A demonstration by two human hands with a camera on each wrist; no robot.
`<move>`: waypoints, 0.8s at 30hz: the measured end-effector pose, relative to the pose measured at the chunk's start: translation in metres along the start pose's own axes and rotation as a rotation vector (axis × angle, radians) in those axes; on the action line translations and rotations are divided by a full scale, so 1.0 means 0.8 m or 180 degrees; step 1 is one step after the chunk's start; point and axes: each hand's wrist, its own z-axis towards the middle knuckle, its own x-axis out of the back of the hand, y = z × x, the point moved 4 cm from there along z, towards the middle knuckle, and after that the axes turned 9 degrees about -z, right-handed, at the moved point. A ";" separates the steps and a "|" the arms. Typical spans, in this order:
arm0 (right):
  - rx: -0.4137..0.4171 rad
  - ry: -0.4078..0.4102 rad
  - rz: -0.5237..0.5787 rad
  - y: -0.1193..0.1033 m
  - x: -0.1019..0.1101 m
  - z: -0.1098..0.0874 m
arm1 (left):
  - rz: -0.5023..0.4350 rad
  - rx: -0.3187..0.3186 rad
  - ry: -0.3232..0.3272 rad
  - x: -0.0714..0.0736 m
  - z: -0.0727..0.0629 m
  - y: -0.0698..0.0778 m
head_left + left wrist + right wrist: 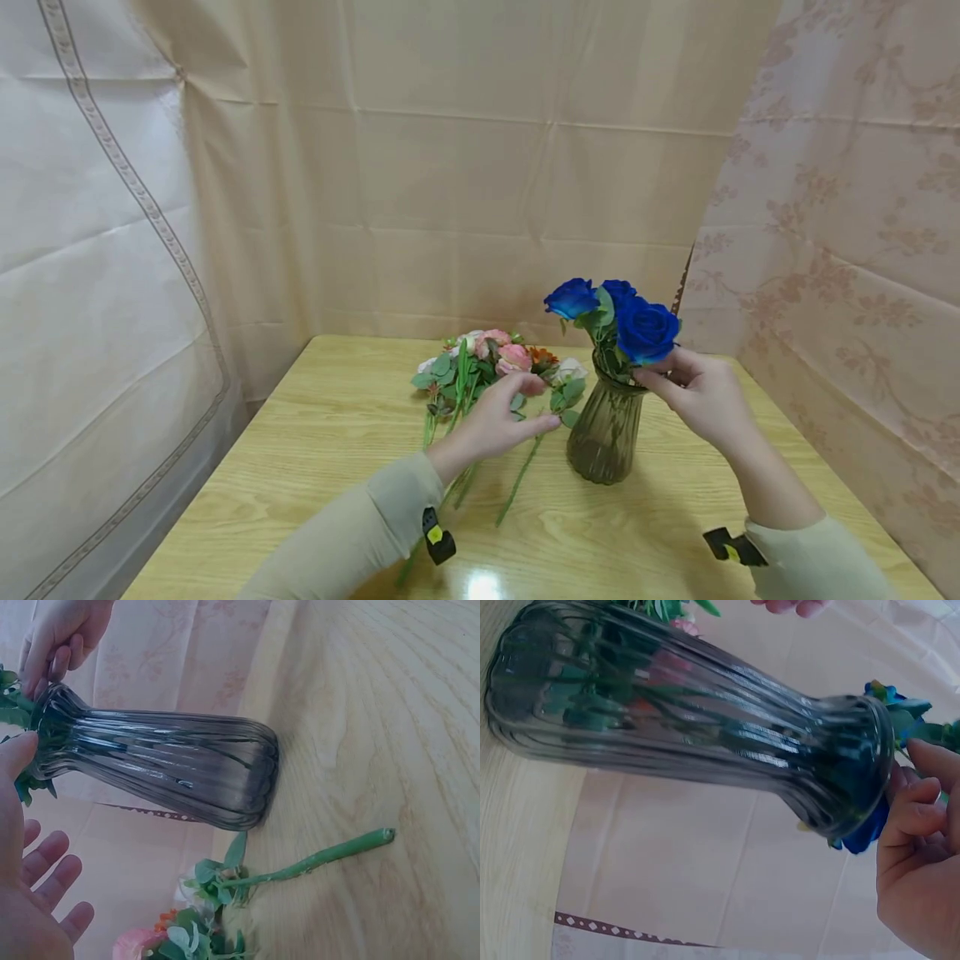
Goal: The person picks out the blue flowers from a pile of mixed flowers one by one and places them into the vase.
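Several blue roses (647, 330) stand in a ribbed, smoky glass vase (604, 433), their stems showing through the glass in both wrist views. At the vase's mouth my right hand (708, 398) pinches one blue rose by its stem, just under the bloom. The fingertips are partly hidden behind leaves and petals. Left of the vase, my left hand (498, 421) is held in the air with thumb and fingers apart and nothing between them. In the left wrist view, the left hand (34, 900) has its fingers spread beside the vase (172, 761).
Pink flowers (514, 358), an orange flower (542, 357) and a white rose (570, 371) lie in a bunch left of the vase. Their green stems (519, 482) point toward the front of the wooden table (300, 450). Cloth curtains (465, 183) hang behind and at both sides.
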 end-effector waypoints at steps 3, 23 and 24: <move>-0.0016 -0.0016 0.0025 0.004 0.007 -0.003 | 0.0058 -0.0007 0.0036 0.006 0.000 0.000; -0.0271 0.0194 -0.0191 0.018 0.062 -0.004 | 0.0388 -0.0357 0.0325 0.059 -0.004 0.021; -0.0284 0.0200 -0.0167 0.018 0.064 -0.003 | 0.0380 -0.0372 0.0334 0.061 -0.004 0.022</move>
